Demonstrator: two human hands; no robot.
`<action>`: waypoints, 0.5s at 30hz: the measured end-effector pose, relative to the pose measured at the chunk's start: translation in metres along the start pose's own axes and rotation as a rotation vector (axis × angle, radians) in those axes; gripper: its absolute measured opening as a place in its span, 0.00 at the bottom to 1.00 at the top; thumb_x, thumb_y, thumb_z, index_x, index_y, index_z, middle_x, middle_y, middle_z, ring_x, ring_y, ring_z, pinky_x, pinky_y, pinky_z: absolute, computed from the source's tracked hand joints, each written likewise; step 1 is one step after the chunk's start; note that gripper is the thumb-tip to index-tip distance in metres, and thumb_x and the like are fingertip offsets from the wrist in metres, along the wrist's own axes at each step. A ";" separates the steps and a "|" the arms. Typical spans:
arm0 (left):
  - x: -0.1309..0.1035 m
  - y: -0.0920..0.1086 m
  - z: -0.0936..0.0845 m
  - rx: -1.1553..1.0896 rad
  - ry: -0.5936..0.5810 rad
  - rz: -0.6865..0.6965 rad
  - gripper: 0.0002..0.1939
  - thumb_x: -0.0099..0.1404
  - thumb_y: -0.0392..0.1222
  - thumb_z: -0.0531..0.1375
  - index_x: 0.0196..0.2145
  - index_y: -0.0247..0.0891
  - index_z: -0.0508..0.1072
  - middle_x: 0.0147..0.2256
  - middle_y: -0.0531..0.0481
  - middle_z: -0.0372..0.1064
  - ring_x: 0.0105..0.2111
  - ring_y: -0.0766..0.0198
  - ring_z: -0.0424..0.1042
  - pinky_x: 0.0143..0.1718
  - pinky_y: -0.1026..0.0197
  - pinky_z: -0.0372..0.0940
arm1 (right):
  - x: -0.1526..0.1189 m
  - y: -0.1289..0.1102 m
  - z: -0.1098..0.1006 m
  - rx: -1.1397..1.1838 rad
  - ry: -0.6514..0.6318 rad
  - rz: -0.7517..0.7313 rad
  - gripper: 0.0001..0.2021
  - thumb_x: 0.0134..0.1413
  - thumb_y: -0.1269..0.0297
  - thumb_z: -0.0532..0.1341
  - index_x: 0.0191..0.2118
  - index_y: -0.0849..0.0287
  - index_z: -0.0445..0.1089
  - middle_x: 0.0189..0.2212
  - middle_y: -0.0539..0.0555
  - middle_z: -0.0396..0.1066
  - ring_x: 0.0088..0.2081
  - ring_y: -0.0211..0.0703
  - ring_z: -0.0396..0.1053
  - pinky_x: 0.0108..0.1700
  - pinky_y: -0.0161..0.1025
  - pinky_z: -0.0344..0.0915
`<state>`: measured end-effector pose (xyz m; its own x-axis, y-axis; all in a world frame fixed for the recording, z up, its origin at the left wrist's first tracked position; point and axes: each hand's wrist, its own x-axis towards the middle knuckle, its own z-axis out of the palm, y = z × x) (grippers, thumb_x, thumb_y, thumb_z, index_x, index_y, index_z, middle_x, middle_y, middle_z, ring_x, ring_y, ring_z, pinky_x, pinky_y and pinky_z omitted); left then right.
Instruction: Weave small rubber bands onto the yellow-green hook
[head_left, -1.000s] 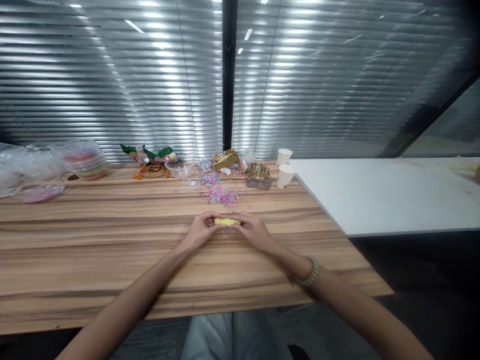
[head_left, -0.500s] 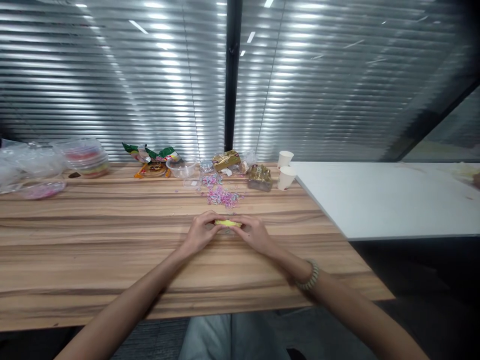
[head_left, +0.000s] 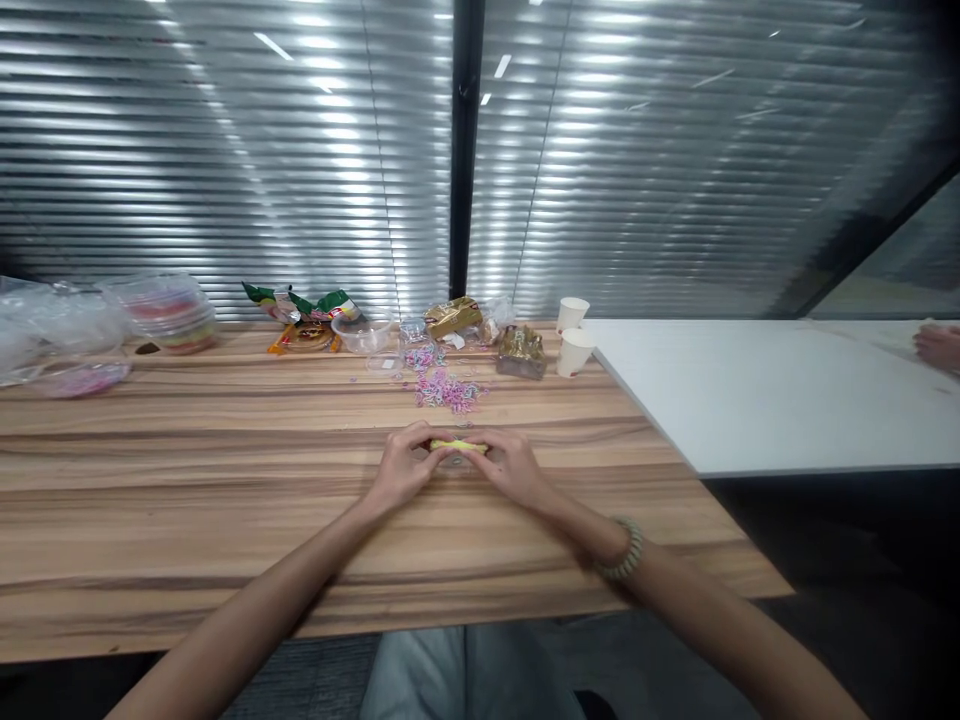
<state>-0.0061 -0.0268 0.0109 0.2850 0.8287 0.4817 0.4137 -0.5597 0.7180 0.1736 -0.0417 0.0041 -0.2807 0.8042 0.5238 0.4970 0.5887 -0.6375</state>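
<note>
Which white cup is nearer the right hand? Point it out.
The front white cup is nearer the right hand; the rear cup stands behind it, closer to the blinds.

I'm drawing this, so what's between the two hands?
In the head view, a slim yellow piece lies there, held between the left hand and right hand.

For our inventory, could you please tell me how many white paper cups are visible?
2: the nearer white paper cup is on the striped wooden table, back right; the farther cup, just behind it. Others may be hidden.
</note>
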 end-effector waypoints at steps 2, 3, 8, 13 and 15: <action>0.000 0.002 0.000 0.007 -0.001 -0.003 0.08 0.57 0.43 0.59 0.30 0.37 0.75 0.28 0.49 0.71 0.26 0.67 0.66 0.28 0.65 0.59 | -0.001 0.000 0.001 -0.011 0.014 0.001 0.09 0.53 0.63 0.57 0.35 0.60 0.72 0.30 0.53 0.72 0.30 0.39 0.69 0.34 0.32 0.63; -0.001 0.003 0.000 0.009 -0.002 -0.005 0.08 0.58 0.43 0.58 0.30 0.37 0.74 0.28 0.49 0.71 0.26 0.66 0.66 0.28 0.65 0.59 | -0.001 0.000 0.001 -0.014 0.019 0.004 0.09 0.53 0.62 0.57 0.34 0.60 0.72 0.29 0.53 0.72 0.29 0.38 0.68 0.34 0.32 0.62; -0.001 0.007 -0.001 -0.010 -0.013 -0.015 0.09 0.58 0.43 0.58 0.30 0.37 0.74 0.29 0.49 0.71 0.28 0.66 0.66 0.29 0.65 0.60 | -0.001 -0.001 0.002 -0.024 0.023 0.026 0.09 0.53 0.61 0.57 0.33 0.59 0.72 0.28 0.53 0.72 0.28 0.39 0.68 0.31 0.32 0.62; -0.001 -0.003 0.002 -0.066 -0.015 -0.032 0.10 0.57 0.45 0.58 0.31 0.37 0.74 0.28 0.48 0.70 0.27 0.65 0.66 0.29 0.64 0.60 | 0.000 0.000 0.002 0.051 0.013 0.025 0.08 0.54 0.63 0.56 0.37 0.59 0.71 0.32 0.53 0.72 0.31 0.40 0.68 0.34 0.34 0.63; -0.001 -0.007 0.003 -0.108 -0.014 -0.045 0.10 0.57 0.45 0.59 0.32 0.36 0.74 0.28 0.48 0.70 0.29 0.64 0.66 0.30 0.64 0.61 | 0.001 0.000 0.002 0.080 0.017 0.016 0.08 0.53 0.64 0.57 0.38 0.59 0.70 0.33 0.53 0.71 0.33 0.40 0.68 0.35 0.34 0.63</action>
<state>-0.0064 -0.0235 0.0038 0.2804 0.8523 0.4416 0.3307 -0.5176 0.7891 0.1716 -0.0405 0.0038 -0.2593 0.8126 0.5220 0.4343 0.5809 -0.6885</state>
